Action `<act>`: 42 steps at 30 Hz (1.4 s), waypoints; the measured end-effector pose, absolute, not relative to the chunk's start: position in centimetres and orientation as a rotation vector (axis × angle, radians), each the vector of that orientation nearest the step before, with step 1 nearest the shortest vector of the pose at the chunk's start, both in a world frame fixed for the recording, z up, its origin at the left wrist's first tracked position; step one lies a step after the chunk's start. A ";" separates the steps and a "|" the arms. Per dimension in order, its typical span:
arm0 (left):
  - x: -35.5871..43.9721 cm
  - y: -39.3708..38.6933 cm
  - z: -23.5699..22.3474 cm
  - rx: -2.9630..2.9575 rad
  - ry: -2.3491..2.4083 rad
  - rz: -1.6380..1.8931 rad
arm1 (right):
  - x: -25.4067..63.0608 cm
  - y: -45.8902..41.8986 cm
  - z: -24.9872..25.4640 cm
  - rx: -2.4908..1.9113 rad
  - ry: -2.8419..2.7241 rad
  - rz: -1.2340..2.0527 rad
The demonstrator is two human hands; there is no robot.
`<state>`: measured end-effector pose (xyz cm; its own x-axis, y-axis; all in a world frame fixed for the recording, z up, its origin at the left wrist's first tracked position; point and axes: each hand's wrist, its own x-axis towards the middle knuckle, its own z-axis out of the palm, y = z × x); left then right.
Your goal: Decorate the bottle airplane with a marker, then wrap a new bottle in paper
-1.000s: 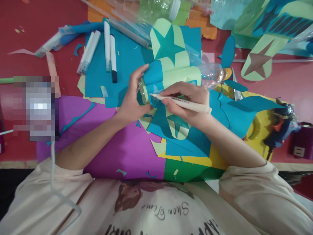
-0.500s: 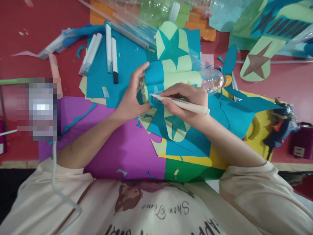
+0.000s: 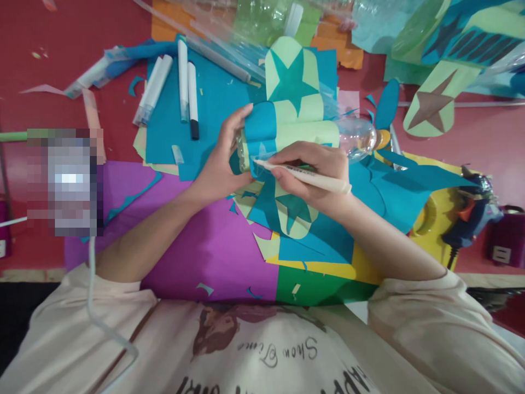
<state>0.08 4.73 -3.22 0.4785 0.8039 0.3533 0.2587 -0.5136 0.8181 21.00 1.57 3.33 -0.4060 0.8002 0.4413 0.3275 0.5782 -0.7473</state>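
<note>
As we look down over the work, we see the left hand [image 3: 225,158] curved around the base end of a clear plastic bottle [image 3: 356,137], gripping it between thumb and fingers, while the right hand [image 3: 315,169] pinches a pale marker [image 3: 324,180], its tip at a pale star [image 3: 261,151] on blue paper [image 3: 260,120] wrapped around that end. We find the bottle lying on its side in front of the person, its orange cap [image 3: 383,139] pointing right. Pale green paper [image 3: 305,133] covers its middle, and 2 rounded pieces bearing green stars jut out, 1 above [image 3: 293,82] and 1 below [image 3: 295,216]. Farther out, we notice 4 white markers [image 3: 182,76] on a blue sheet [image 3: 221,109] at left, a purple sheet [image 3: 184,241] nearer the person, and a blue glue gun [image 3: 470,219] at right.
</note>
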 end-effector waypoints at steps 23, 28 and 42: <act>0.2 4.6 -2.5 2.034 0.925 0.848 | 21.0 1.5 3.4 -0.889 -1.984 0.682; 0.5 4.1 -1.7 2.001 0.974 0.806 | 20.9 1.5 3.3 -0.913 -1.947 0.684; 0.5 4.1 -1.8 2.007 0.959 0.816 | 21.0 1.4 3.3 -0.903 -1.948 0.711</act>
<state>0.47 4.08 -1.76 0.5150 0.8290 0.2183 0.3484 -0.4351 0.8302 21.00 1.44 3.34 -0.3767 0.8052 0.4580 0.3207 0.5772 -0.7510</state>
